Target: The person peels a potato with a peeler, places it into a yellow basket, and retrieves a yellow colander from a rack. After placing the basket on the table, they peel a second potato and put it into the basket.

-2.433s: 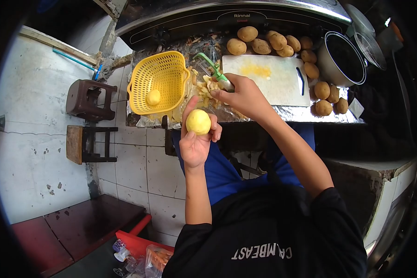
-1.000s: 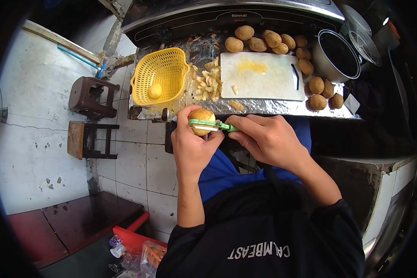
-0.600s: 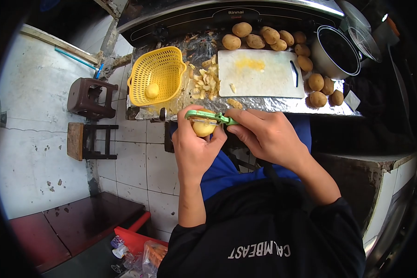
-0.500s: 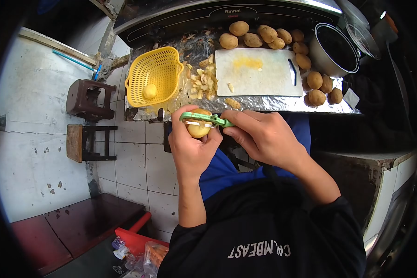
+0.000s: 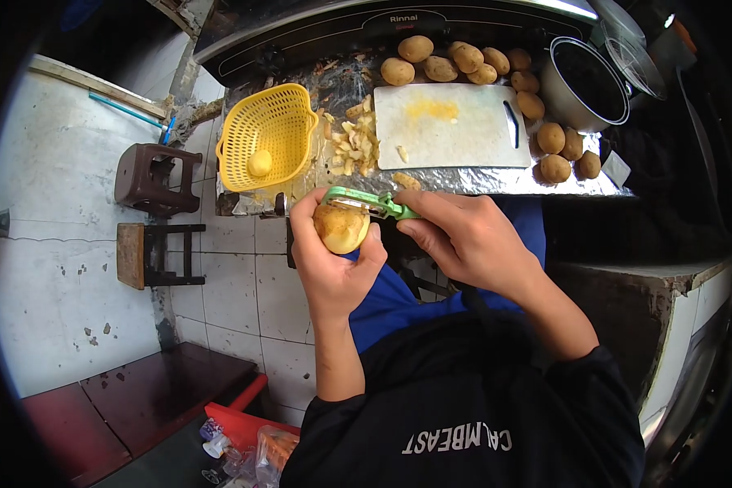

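Observation:
My left hand [image 5: 331, 275] is closed around a partly peeled potato [image 5: 340, 227], brown skin still on its upper side and pale flesh showing below. In my right hand [image 5: 468, 241] is a green peeler [image 5: 369, 201], its blade lying across the potato's far edge. Both hands are in front of the foil-covered counter's near edge. Beyond them, a heap of potato peelings [image 5: 355, 146] lies between a yellow basket [image 5: 230, 154] and a white cutting board [image 5: 447, 142]. One peeled potato [image 5: 259, 163] rests inside the basket.
Several unpeeled potatoes [image 5: 441, 68] line the back and right of the board. A metal pot [image 5: 591, 120] stands at the right. A black Rinnai stove [image 5: 333, 41] is behind. On the left, two stools [image 5: 142, 175] stand on the tiled floor.
The potato has been turned in my left hand, so more brown skin faces up. The peeler has shifted slightly up, to the potato's far edge.

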`<state>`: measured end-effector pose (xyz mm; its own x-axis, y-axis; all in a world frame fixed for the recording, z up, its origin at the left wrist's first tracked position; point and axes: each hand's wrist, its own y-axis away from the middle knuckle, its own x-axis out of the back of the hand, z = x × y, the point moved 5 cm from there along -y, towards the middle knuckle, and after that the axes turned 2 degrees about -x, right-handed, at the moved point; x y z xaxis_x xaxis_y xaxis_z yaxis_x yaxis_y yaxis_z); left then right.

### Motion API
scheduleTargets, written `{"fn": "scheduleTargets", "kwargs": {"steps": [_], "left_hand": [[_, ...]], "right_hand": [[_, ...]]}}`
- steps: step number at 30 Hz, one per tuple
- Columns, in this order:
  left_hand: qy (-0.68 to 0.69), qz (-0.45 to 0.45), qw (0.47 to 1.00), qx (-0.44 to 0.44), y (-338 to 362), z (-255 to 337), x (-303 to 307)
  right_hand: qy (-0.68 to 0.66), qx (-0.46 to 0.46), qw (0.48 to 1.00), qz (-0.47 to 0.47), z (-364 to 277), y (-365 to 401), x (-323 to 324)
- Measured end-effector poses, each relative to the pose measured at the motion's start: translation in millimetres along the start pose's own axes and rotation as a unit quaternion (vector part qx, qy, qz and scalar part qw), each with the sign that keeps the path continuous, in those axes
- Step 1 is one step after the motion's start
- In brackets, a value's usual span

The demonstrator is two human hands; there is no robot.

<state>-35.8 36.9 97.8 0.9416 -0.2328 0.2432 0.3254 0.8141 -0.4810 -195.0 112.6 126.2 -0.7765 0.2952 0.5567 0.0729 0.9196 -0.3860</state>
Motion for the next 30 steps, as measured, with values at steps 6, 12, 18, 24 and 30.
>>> {"fn": "scheduleTargets", "kwargs": {"steps": [6,12,18,24,30], "left_hand": [[0.004,0.013,1.000,-0.024,3,-5,3],[0.024,0.022,0.999,-0.018,5,-4,2],[0.007,0.006,0.999,-0.038,4,-8,4],[0.060,-0.005,0.998,0.002,8,-14,-4],[0.080,-0.030,0.996,0.010,1,-29,-12]], "right_hand": [[0.000,0.014,1.000,0.007,-3,-7,-5],[0.010,0.002,1.000,-0.004,2,-5,-8],[0.007,0.015,1.000,0.005,-2,-12,-11],[0.013,0.005,1.000,0.022,3,-14,-12],[0.069,-0.030,0.997,0.021,30,-20,-19]]}}
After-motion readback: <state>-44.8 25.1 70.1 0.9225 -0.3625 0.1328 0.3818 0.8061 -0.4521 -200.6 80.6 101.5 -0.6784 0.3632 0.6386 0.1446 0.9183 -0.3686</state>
